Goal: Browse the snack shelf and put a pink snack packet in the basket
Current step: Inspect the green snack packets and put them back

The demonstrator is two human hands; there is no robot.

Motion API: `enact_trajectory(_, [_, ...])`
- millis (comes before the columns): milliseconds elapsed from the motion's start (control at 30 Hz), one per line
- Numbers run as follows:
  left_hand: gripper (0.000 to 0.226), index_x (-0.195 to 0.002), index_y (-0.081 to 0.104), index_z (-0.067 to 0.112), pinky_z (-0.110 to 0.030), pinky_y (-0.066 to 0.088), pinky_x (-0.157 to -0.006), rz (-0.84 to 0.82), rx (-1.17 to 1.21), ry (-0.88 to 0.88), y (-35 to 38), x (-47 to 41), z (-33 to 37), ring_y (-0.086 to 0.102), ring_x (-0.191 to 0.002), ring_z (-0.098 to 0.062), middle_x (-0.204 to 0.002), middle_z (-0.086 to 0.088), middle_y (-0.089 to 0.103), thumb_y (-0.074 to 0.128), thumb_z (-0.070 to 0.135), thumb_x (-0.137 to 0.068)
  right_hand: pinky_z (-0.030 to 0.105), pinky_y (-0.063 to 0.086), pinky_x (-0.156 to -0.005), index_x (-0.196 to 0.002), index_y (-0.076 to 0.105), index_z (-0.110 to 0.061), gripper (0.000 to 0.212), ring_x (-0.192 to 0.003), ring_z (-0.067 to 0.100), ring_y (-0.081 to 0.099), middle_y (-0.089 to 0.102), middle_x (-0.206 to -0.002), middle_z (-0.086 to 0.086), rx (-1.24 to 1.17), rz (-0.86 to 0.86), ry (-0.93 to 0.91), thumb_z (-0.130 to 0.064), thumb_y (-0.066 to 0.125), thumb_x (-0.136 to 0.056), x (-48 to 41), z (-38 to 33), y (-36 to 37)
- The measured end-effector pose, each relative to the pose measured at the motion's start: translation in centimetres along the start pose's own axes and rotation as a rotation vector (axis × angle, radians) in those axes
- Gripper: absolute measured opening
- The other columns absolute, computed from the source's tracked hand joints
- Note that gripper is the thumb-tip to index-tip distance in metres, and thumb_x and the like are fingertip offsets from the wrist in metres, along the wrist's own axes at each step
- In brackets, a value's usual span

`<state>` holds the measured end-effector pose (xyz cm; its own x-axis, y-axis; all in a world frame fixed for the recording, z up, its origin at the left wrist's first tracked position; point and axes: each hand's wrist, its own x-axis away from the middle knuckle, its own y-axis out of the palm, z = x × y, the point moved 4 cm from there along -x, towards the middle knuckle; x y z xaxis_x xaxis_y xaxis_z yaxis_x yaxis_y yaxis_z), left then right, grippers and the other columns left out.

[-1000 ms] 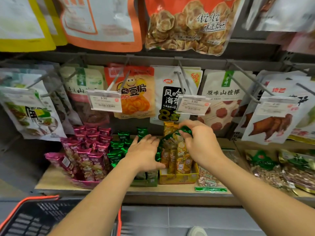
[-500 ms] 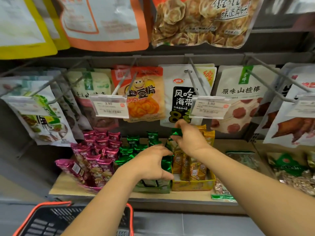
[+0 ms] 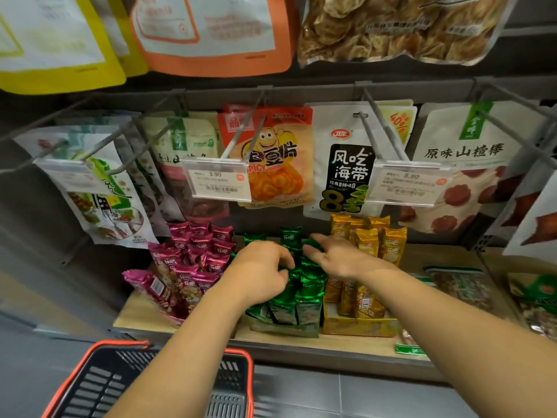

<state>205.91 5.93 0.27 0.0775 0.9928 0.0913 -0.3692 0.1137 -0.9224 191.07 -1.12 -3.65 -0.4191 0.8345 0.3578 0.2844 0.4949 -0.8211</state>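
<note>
Several pink snack packets stand in a tray at the left of the wooden shelf. Both hands are to their right, over the green packets. My left hand rests on top of the green packets with its fingers bent, about a hand's width from the pink ones. My right hand lies flat with its fingers apart, touching the back green packets and holding nothing. The black basket with an orange rim sits low at the bottom left, below the shelf edge and partly hidden by my left forearm.
Yellow packets stand in a yellow box right of the green ones. Bags hang on metal hooks above, with price tags jutting forward over the shelf. More bagged snacks lie at the right. Grey floor tiles show below.
My right hand carried a green packet from over the yellow box leftward to the green row and let it go. My left hand curled its fingers on the green packets. The view moved closer.
</note>
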Motion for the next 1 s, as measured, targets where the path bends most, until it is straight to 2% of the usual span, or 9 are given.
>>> enact_trajectory(100, [0.024,-0.104,0.073,0.029,-0.026,0.043,-0.097,-0.022,-0.016,0.056,-0.6,0.7,-0.4,0.057,-0.114,-0.014,-0.119,0.007,0.066,0.067,0.036,-0.083,0.036,0.038,-0.105,-0.142,0.045,-0.017,0.050,-0.131,0.032,0.043,0.047,-0.140,0.015,-0.096,0.302,-0.038,-0.044,0.043,-0.100,1.2,0.0,-1.7])
enact_trajectory(200, [0.038,-0.110,0.071,0.028,-0.025,0.040,-0.097,-0.073,-0.030,0.112,-0.5,1.3,-0.6,0.053,-0.118,-0.015,-0.123,0.005,0.062,0.072,0.048,-0.078,0.034,0.047,-0.080,-0.107,0.064,-0.018,0.020,-0.098,0.027,0.058,0.059,-0.102,0.006,-0.071,0.519,-0.172,-0.029,0.051,-0.096,3.1,-1.5,-3.7])
enact_trajectory(333, [0.058,-0.131,0.059,0.024,-0.036,0.039,-0.106,-0.182,-0.244,0.143,1.4,2.3,-0.2,0.043,-0.130,-0.025,-0.132,-0.003,0.059,0.074,0.044,-0.079,0.032,0.049,-0.072,-0.098,0.067,-0.025,0.016,-0.086,0.021,0.059,0.062,-0.092,-0.002,0.167,0.329,-0.313,-0.035,0.055,-0.093,6.3,-4.2,-3.1])
enact_trajectory(533, [0.025,-0.116,0.067,0.025,-0.039,0.045,-0.098,-0.073,-0.447,0.229,0.9,3.2,0.6,0.053,-0.113,-0.026,-0.118,-0.002,0.065,0.055,0.027,-0.094,0.036,0.048,-0.082,-0.111,0.066,-0.012,0.029,-0.102,0.028,0.058,0.060,-0.109,0.008,0.520,0.127,-0.340,-0.034,0.051,-0.098,8.5,-4.5,0.9])
enact_trajectory(633, [0.027,-0.114,0.066,0.024,-0.039,0.047,-0.094,0.122,-0.418,0.300,-1.8,5.0,1.2,0.055,-0.110,-0.021,-0.121,0.005,0.063,0.052,0.015,-0.094,0.039,0.052,-0.085,-0.112,0.066,-0.012,0.028,-0.103,0.029,0.058,0.061,-0.110,0.008,0.556,0.150,-0.287,-0.031,0.050,-0.099,8.6,-4.1,1.2])
enact_trajectory(733, [0.020,-0.107,0.066,0.016,-0.043,0.053,-0.078,0.411,-0.252,0.380,-5.6,8.5,2.2,0.058,-0.097,-0.024,-0.109,0.001,0.064,0.052,0.018,-0.094,0.040,0.054,-0.083,-0.109,0.067,-0.014,0.025,-0.102,0.029,0.060,0.065,-0.105,0.008,0.576,0.186,-0.242,-0.032,0.055,-0.096,8.6,-4.4,0.9])
enact_trajectory(867, [0.027,-0.094,0.066,0.007,-0.039,0.050,-0.067,0.663,-0.077,0.390,-8.6,12.9,1.9,0.060,-0.079,-0.024,-0.088,-0.003,0.063,0.047,0.025,-0.095,0.036,0.053,-0.087,-0.119,0.065,-0.018,0.029,-0.110,0.026,0.060,0.066,-0.116,0.005,0.435,0.207,-0.234,-0.031,0.056,-0.094,9.1,-6.7,-0.9])
enact_trajectory(933, [0.020,-0.088,0.070,0.013,-0.029,0.047,-0.067,0.727,0.159,0.286,-9.4,14.3,0.7,0.061,-0.074,-0.014,-0.080,0.003,0.065,0.058,0.028,-0.091,0.026,0.050,-0.085,-0.118,0.067,-0.022,0.028,-0.107,0.017,0.062,0.068,-0.116,-0.001,0.120,0.122,-0.243,-0.034,0.052,-0.098,10.3,-8.5,-1.8])
enact_trajectory(1000, [0.008,-0.078,0.073,0.027,-0.016,0.045,-0.060,0.751,0.495,0.156,-9.9,15.1,-0.7,0.059,-0.062,0.000,-0.068,0.010,0.068,0.071,0.025,-0.085,0.018,0.049,-0.079,-0.113,0.067,-0.033,0.030,-0.100,0.008,0.064,0.069,-0.113,-0.005,-0.367,-0.099,-0.226,-0.048,0.046,-0.098,12.7,-10.8,-1.9])
